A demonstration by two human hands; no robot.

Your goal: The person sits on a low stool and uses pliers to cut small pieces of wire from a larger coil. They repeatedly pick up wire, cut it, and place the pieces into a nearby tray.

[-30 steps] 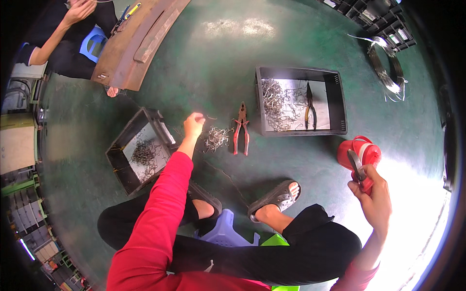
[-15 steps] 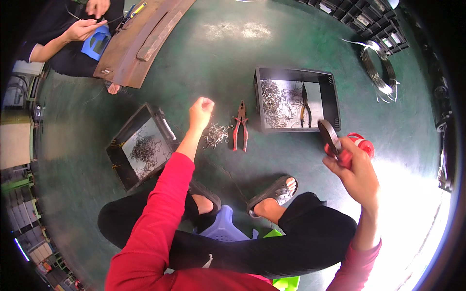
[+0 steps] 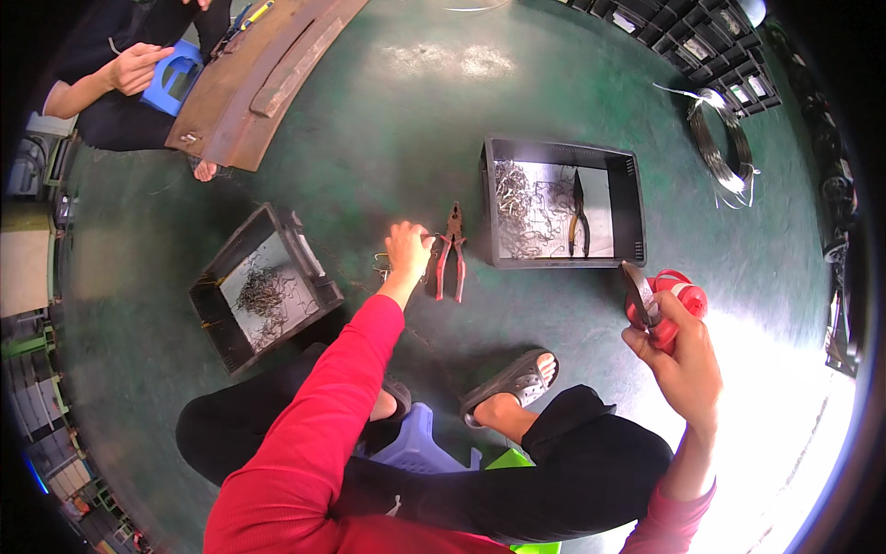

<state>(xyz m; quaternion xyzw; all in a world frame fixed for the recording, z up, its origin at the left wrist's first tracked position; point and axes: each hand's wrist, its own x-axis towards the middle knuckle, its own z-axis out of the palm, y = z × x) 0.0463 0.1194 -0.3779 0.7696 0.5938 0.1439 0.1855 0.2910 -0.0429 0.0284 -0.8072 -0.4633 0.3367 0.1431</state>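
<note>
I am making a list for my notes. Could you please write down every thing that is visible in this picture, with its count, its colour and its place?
Crate: 1, dark grey, right of centre on the floor, holding bent wire pieces and one pair of pliers.
Second crate: 1, black, left of the knees, holding dark wire pieces.
Red-handled pliers: 1, on the green floor between the crates.
Wire coil: 1, grey, upper right.
Rusty curved metal piece: 1, brown, upper left.
Blue stool: 1, upper left, beside another person's hand.
Red tool: 1, in the right hand.
Sandals: 2, grey, on the feet.
Left hand: beside the red-handled pliers.
Right hand: holding the red tool.
</note>
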